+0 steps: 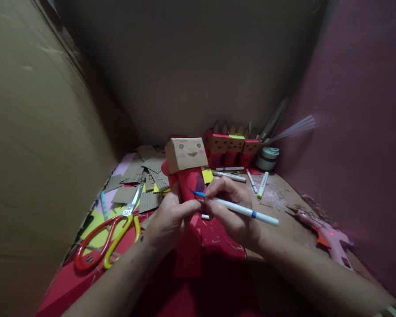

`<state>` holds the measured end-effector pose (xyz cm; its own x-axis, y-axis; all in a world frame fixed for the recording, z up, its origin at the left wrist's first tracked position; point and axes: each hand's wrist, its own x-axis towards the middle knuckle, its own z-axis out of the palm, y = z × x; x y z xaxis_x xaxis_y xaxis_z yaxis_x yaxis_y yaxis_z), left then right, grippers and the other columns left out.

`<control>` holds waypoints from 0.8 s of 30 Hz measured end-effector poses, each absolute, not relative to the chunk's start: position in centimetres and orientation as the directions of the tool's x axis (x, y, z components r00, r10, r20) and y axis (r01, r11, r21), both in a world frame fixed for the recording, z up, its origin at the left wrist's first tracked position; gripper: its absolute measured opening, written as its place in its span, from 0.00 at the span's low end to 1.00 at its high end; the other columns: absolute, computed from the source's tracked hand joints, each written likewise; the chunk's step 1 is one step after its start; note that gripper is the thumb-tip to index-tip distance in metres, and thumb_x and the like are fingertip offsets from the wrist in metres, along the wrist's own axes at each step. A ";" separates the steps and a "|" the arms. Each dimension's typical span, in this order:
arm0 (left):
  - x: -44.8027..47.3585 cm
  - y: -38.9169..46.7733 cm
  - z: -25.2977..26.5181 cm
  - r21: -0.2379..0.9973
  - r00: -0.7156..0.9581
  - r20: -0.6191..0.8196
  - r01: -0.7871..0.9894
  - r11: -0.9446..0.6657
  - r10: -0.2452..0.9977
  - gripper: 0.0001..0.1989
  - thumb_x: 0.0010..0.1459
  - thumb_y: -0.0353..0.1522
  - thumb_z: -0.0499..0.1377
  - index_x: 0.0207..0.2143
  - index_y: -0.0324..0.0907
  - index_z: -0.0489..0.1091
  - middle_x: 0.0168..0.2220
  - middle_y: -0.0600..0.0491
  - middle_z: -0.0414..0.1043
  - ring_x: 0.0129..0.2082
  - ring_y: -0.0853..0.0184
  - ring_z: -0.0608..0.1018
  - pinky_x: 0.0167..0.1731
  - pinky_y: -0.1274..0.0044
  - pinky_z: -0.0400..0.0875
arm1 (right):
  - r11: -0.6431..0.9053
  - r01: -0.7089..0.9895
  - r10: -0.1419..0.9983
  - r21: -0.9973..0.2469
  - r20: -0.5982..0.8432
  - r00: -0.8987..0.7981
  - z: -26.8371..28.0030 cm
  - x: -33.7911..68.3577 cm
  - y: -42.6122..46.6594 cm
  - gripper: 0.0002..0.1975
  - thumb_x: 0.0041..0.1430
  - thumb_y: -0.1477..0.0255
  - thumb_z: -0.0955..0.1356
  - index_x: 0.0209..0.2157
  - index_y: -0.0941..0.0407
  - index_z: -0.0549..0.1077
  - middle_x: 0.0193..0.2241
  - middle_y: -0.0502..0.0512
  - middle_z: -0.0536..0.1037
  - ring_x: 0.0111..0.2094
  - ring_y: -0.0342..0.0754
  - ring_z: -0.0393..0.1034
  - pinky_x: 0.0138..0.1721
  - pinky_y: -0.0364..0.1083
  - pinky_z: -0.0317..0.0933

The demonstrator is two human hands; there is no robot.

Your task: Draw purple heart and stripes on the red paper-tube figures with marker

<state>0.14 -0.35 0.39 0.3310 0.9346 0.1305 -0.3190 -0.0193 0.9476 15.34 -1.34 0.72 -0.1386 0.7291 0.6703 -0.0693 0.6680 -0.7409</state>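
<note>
In the middle of the frame, the left hand (171, 215) grips the box-headed red doll (188, 164) and the right hand (239, 195) pinches a blue-tipped marker (247, 212), likely colouring the tummy circle (198, 181), which should need the doll kept still.

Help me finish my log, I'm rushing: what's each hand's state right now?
Left hand: closed around the red figure with the boxy head.
Right hand: closed on the white marker, blue tip at the figure's front.
</note>
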 end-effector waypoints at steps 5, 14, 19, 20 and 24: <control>0.3 -0.5 0.8 0.941 0.343 0.126 -0.339 -0.003 0.931 0.05 0.48 0.26 0.65 0.31 0.40 0.76 0.32 0.55 0.75 0.32 0.69 0.73 0.36 0.79 0.73 | 0.640 -0.083 0.749 -0.764 0.644 -0.154 0.7 15.4 -1.4 0.04 0.56 0.77 0.67 0.31 0.54 0.70 0.24 0.46 0.69 0.21 0.42 0.64 0.22 0.43 0.58; 0.3 -0.4 0.8 0.925 0.356 0.113 -0.379 0.033 0.928 0.11 0.49 0.28 0.67 0.38 0.41 0.75 0.28 0.57 0.75 0.29 0.69 0.75 0.30 0.79 0.73 | 0.598 -0.062 0.789 -0.799 0.601 -0.124 0.4 15.4 -1.3 0.04 0.57 0.76 0.67 0.33 0.53 0.69 0.24 0.45 0.68 0.20 0.43 0.65 0.22 0.44 0.57; 0.0 -0.3 0.6 0.951 0.369 0.108 -0.308 0.012 0.923 0.07 0.51 0.25 0.65 0.34 0.40 0.77 0.28 0.57 0.71 0.33 0.69 0.75 0.34 0.80 0.73 | 0.637 -0.065 0.755 -0.768 0.639 -0.147 0.4 15.4 -1.2 0.04 0.56 0.77 0.67 0.32 0.53 0.70 0.25 0.46 0.70 0.22 0.42 0.64 0.23 0.44 0.58; 0.0 -0.3 0.5 0.951 0.364 0.103 -0.308 0.016 0.926 0.06 0.51 0.25 0.65 0.33 0.40 0.77 0.29 0.57 0.70 0.34 0.70 0.75 0.34 0.81 0.72 | 0.644 -0.064 0.749 -0.762 0.646 -0.149 0.4 15.4 -1.2 0.04 0.56 0.76 0.67 0.32 0.53 0.70 0.24 0.46 0.70 0.22 0.42 0.63 0.23 0.44 0.58; 0.2 -0.3 0.5 0.938 0.357 0.131 -0.346 0.001 0.925 0.09 0.49 0.24 0.65 0.35 0.40 0.78 0.32 0.55 0.74 0.35 0.68 0.74 0.36 0.79 0.72 | 0.649 -0.070 0.745 -0.757 0.652 -0.139 0.3 15.3 -1.2 0.04 0.56 0.76 0.67 0.32 0.53 0.70 0.24 0.46 0.69 0.21 0.42 0.63 0.22 0.43 0.58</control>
<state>0.16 -0.28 0.47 0.3572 0.9248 0.1311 -0.3458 0.0005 0.9383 15.32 -1.19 0.29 -0.1388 0.7454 0.6520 -0.0701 0.6493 -0.7573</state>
